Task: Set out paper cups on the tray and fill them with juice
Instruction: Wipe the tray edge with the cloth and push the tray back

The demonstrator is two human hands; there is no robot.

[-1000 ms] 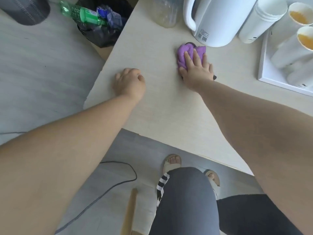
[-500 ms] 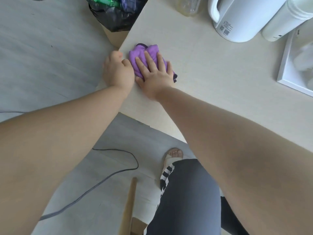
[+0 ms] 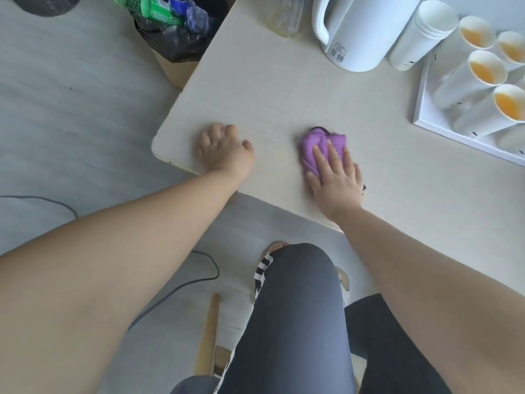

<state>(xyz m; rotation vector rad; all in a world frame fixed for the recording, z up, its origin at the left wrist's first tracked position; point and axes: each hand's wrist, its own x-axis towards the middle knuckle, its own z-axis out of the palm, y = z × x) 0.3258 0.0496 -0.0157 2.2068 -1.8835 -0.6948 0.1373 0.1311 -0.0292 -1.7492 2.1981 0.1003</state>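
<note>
My right hand (image 3: 336, 177) presses flat, fingers straight, on a crumpled purple cloth (image 3: 318, 147) lying on the pale table (image 3: 255, 89) near its front edge. At the table's near left corner my left hand (image 3: 225, 152) rests with its fingers curled under, holding nothing. A white tray (image 3: 423, 115) at the right edge of the view carries several white paper cups (image 3: 466, 81) filled with orange juice. Just left of the tray stands a stack of empty paper cups (image 3: 420, 35), beside a white jug (image 3: 360, 27) at the back.
A clear plastic bottle (image 3: 285, 15) stands at the back of the table. On the floor to the left sits a bin with a black bag (image 3: 176, 38) holding a green bottle. A cable (image 3: 181, 285) and a wooden stick (image 3: 208, 331) lie by my legs.
My right hand has slid the purple cloth from the table's left corner back to the right along the front edge. The left hand has stayed near the corner.
</note>
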